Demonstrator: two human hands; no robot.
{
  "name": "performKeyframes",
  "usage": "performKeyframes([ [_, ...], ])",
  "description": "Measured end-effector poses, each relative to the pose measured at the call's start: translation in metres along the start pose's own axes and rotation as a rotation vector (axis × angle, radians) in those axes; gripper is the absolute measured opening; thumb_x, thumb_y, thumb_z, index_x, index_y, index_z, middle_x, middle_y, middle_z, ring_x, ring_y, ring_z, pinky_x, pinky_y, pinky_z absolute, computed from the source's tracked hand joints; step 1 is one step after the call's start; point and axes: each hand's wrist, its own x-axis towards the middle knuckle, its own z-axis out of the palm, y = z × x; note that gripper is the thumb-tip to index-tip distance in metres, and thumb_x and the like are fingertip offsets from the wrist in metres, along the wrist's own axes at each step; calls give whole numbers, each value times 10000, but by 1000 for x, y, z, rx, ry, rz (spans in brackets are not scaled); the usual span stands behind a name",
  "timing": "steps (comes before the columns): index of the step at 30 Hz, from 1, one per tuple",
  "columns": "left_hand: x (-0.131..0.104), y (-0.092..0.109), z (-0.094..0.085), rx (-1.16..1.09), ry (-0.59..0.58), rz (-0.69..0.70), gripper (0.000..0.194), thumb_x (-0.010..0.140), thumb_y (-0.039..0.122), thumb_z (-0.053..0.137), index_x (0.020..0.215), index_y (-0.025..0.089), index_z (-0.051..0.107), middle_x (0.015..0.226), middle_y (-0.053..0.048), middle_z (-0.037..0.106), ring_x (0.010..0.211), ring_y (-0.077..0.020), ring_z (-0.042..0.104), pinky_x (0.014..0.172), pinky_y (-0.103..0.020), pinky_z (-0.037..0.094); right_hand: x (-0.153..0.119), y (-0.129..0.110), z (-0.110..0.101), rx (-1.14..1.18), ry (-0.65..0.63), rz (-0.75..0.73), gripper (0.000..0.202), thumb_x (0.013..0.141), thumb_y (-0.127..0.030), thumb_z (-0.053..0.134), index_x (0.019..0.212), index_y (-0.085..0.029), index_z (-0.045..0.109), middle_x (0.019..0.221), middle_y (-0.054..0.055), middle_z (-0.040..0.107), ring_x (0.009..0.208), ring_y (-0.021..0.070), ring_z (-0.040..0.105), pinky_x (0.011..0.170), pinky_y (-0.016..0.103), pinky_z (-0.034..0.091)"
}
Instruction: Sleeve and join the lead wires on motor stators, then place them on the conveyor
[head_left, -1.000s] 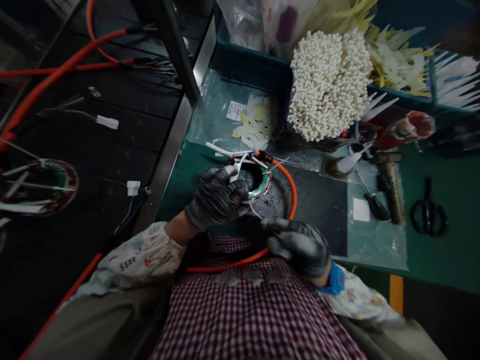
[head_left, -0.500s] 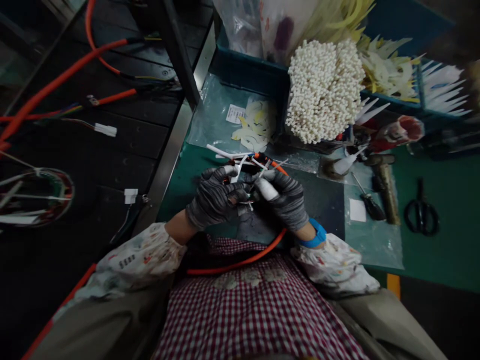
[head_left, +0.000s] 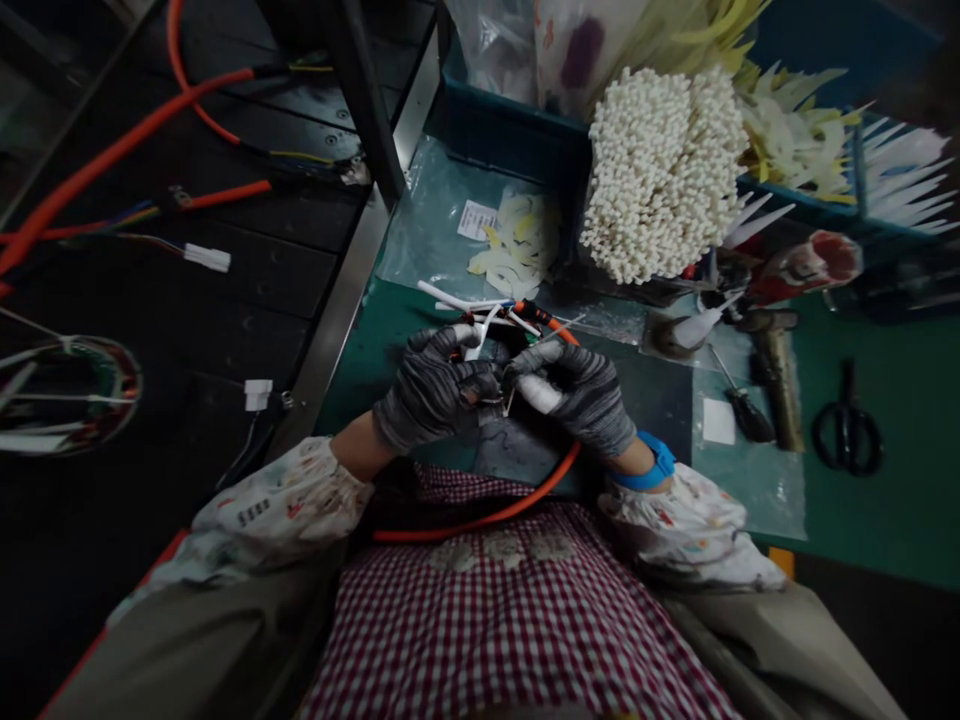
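My left hand (head_left: pixel 439 390), in a grey striped glove, is closed around part of a wired assembly with white sleeves (head_left: pixel 484 330). Close beside it, my right hand (head_left: pixel 574 390) has its fingers pinched together at the assembly's near side; white wrapping covers a fingertip. A thin pale strand sticks up past the right fingers, and what exactly they pinch is too small to tell. An orange cable (head_left: pixel 547 485) curves from the assembly under my right hand and across the apron.
A metal edge (head_left: pixel 341 300) runs left of the green bench (head_left: pixel 885 520). Bundled white-tipped strands (head_left: pixel 664 170), blue bins (head_left: pixel 510 130) and bags stand behind. Glue bottle (head_left: pixel 694 328), screwdriver (head_left: pixel 746 410), hammer (head_left: pixel 776 380) and black scissors (head_left: pixel 847 430) lie right. Orange cables (head_left: pixel 135 140) and connectors lie left.
My right hand has moved slightly right, and its fingers have shifted at the assembly. The thin strand now points further right. The view has shifted slightly.
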Motion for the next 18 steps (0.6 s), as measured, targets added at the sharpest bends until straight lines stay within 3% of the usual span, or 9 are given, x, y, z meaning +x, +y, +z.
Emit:
performKeyframes([
  [7,9,6,-4,21,4,5,317,998,579,669,978,291,799,1095,-87,813,1174,-366,727,1010,-555,552,-20,15,2,-48,-234,5,169,965,-462,807,1007,-299,818,1006,33,841,931,238,799,925,433,672],
  [10,11,9,-7,21,1,-23,275,971,518,689,939,264,790,1161,-112,804,1217,-372,717,1040,-565,548,-33,26,6,-9,-109,71,245,958,-512,836,1043,-294,764,1017,12,831,945,223,792,934,424,668],
  [12,10,9,-7,17,-46,-58,263,939,499,717,918,245,780,1127,-111,804,1239,-372,707,1078,-570,542,-36,24,8,11,-109,73,231,951,-499,845,1018,-292,766,1021,6,833,977,226,792,968,424,662],
  [15,10,8,-5,0,-108,-99,263,907,505,742,905,243,762,957,-81,794,1182,-371,720,1076,-584,550,-27,9,15,-1,-281,60,143,989,-424,801,1036,-290,806,1041,13,848,1002,239,811,974,416,677],
  [16,11,8,-5,-5,-102,-100,252,908,500,744,903,249,757,925,-73,791,1162,-371,726,1059,-586,559,-22,3,19,-45,-281,71,123,1011,-393,773,1051,-282,809,1029,17,846,985,237,814,944,410,688],
  [18,13,9,-5,-8,-35,-85,216,933,473,744,898,261,746,902,-61,798,1141,-368,735,1018,-578,583,-8,-7,29,-171,-160,115,109,1056,-312,703,1076,-258,795,1051,45,835,1024,241,809,933,411,694],
])
